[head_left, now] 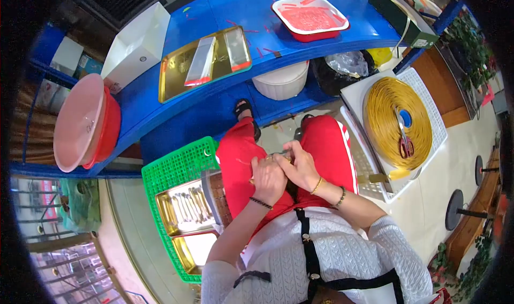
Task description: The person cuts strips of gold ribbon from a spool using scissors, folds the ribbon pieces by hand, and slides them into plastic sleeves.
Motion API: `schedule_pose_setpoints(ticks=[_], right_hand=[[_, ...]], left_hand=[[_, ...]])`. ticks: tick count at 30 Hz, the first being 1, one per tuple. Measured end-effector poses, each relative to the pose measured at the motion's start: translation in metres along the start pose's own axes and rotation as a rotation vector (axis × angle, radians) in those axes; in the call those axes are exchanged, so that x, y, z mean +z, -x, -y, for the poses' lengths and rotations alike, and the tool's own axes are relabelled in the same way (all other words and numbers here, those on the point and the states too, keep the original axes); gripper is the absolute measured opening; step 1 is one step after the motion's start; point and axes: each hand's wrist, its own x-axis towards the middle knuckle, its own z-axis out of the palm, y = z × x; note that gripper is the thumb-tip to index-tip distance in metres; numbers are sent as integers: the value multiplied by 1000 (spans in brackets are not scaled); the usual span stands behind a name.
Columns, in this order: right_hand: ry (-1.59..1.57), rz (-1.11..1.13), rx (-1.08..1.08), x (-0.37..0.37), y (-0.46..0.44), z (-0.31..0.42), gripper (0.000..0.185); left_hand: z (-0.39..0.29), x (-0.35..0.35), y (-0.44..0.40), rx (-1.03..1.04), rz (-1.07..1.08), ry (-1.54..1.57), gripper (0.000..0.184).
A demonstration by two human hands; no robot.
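My left hand [269,176] and my right hand [301,167] are together above my lap, over red trousers [329,143]. The fingers of both are closed and press around something small with a dark and golden look. The fingers cover most of it, so I cannot make out what it is. Beside my left forearm stands a green crate [176,173]. It bears a golden tray [167,210] with several slim, shiny pieces in a row, and a second golden tray [184,254].
On the blue bench [209,14] are a golden tray [171,84] with clear packets, a red-and-white basin [313,33] of red strips and a white box [136,41]. Pink and red basins [80,122] stand left. Scissors [405,143] lie on a yellow coil [375,111] at right.
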Motion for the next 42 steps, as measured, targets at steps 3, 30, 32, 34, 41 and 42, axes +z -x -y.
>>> schedule_pose_setpoints(ticks=[3, 30, 32, 34, 41, 42], right_hand=[[52, 9, -85, -3, -2, -5, 29], [193, 385, -730, -40, -29, 1, 17], [289, 389, -829, -38, -27, -4, 18], [319, 501, -809, -36, -20, -11, 16], [301, 542, -805, -22, -2, -31, 16], [306, 510, -821, -23, -3, -26, 18]], left_hand=[[1, 4, -6, -70, 77, -54, 9], [-1, 13, 11, -657, 584, 1616, 14], [-4, 14, 16, -691, 639, 1530, 13], [-5, 15, 24, -687, 687, 1429, 15], [-4, 34, 52, -739, 629, 1428, 20], [-4, 32, 50, -741, 634, 1428, 21]])
